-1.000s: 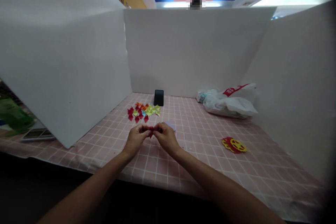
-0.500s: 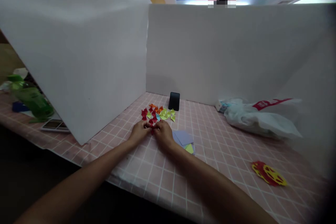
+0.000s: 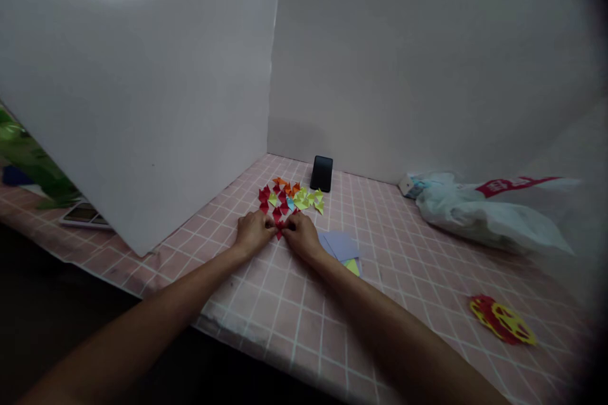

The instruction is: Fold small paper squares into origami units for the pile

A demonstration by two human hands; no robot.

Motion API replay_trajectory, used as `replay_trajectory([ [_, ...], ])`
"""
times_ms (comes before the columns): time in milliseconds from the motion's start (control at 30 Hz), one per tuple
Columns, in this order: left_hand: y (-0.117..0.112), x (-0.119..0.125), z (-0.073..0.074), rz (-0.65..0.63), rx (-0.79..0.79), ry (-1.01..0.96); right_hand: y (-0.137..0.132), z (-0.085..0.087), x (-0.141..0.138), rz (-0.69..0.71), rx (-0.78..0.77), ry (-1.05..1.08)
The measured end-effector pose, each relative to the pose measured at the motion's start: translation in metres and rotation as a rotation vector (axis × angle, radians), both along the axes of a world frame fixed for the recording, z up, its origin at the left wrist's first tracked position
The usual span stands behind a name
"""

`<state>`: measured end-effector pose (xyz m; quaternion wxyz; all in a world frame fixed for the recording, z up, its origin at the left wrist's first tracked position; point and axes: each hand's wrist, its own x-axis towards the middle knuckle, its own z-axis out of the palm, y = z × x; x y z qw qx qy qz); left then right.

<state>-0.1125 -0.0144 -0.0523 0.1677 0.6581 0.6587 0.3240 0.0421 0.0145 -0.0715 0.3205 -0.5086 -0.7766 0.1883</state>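
Observation:
Between my two hands is a small red folded paper piece (image 3: 279, 228), pinched at its sides by the fingertips. My left hand (image 3: 255, 231) grips it from the left with the fingers closed. From the right, my right hand (image 3: 300, 233) pinches the same piece. Just beyond the fingers lie several small folded papers: red ones (image 3: 284, 207), orange ones (image 3: 291, 188), yellow ones (image 3: 308, 199) and a light blue one (image 3: 290, 203). Beside my right wrist rest flat sheets of lilac paper (image 3: 341, 245), with a yellow sheet (image 3: 352, 266) showing at their edge.
A dark phone (image 3: 322, 173) lies near the back panel (image 3: 403, 76). White panel (image 3: 156, 95) stands on the left. At right are a white plastic bag (image 3: 484, 209) and red and yellow cut-paper shapes (image 3: 503, 319). A green bottle (image 3: 28, 152) shows behind the left panel.
My view has tilted down and shifted slightly left. Both hands stay together at the red folded paper, their fingers adjusting a little around it.

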Motion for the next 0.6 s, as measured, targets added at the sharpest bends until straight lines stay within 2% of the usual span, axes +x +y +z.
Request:
replay_trajectory([
  [200, 0.0010, -0.0025, -0.0014, 0.003, 0.028, -0.062, -0.0018, -0.0004, -0.0002, 0.007, 0.003, 0.011],
  [433, 0.0039, -0.0053, -0.0088, -0.057, 0.039, -0.215, -0.0052, 0.0003, -0.0004, 0.009, 0.009, 0.013],
  [600, 0.0033, -0.0052, -0.0071, -0.096, 0.020, -0.209, -0.0050, 0.0002, 0.0001, 0.000, -0.002, 0.014],
])
